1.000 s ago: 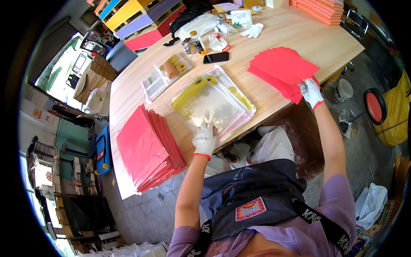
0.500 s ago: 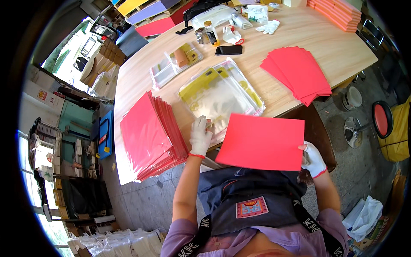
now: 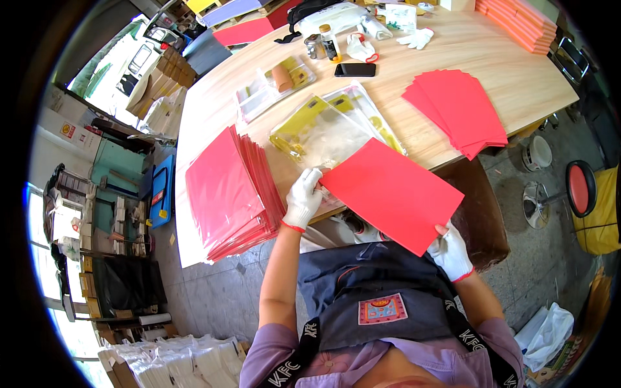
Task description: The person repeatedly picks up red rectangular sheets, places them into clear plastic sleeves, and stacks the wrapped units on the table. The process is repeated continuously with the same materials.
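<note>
My right hand (image 3: pixel 451 251), in a white glove with a red cuff, grips a flat red sheet (image 3: pixel 394 194) by its near right corner. The sheet is tilted above the table's front edge. My left hand (image 3: pixel 303 197), gloved alike, is closed at the near edge of a clear plastic bag (image 3: pixel 326 134) with a yellow-green band. The sheet's left corner meets these fingertips and overlaps the bag; whether it is inside the bag, I cannot tell. More such bags lie beneath. Left of them is a pile of red sheets in clear bags (image 3: pixel 223 191); to the right, bare red sheets (image 3: pixel 456 110) lie fanned.
The wooden table (image 3: pixel 381 94) holds a black phone (image 3: pixel 355 70), a bottle (image 3: pixel 330 44), a jar (image 3: pixel 315 46), a spare glove (image 3: pixel 416 39) and smaller bags with a brown roll (image 3: pixel 282 77). Orange foam sheets (image 3: pixel 517 24) sit far right. A stool (image 3: pixel 580 187) stands at right.
The red sheet has turned clockwise and moved up, its left corner now at my left fingers. The bag's near edge has lifted. My right hand has shifted slightly left.
</note>
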Motion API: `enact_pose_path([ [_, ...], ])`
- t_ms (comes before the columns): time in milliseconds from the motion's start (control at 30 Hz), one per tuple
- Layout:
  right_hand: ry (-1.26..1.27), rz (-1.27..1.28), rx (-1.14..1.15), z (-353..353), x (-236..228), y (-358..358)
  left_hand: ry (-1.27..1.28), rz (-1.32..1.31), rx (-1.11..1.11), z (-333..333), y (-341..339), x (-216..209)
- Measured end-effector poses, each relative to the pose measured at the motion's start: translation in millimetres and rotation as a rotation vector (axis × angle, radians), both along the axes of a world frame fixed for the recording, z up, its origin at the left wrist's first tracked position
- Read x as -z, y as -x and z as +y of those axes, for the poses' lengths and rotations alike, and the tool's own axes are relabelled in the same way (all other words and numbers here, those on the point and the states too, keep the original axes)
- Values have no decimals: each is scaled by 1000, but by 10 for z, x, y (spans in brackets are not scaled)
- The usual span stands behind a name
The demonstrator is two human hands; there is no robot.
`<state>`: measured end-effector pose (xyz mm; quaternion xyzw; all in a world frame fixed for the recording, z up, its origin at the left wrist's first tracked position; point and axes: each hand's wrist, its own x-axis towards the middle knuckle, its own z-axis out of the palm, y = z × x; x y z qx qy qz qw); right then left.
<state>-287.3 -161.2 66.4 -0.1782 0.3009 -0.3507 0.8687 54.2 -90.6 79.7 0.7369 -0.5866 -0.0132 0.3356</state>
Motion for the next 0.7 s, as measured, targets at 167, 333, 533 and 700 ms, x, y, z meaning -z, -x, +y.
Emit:
enact_pose_path([
  [167, 120, -37, -112, 132, 43, -74, 163, 107, -152, 126, 297, 167],
  [333, 148, 16, -175, 221, -214, -121, 855, 1206, -392, -145, 774, 743],
  [533, 241, 91, -208, 144, -360, -117, 467, 2354, 33, -227, 789, 1203],
  [700, 132, 239, -328, 159, -257, -245, 277, 1787, -159, 80, 1144, 1494],
])
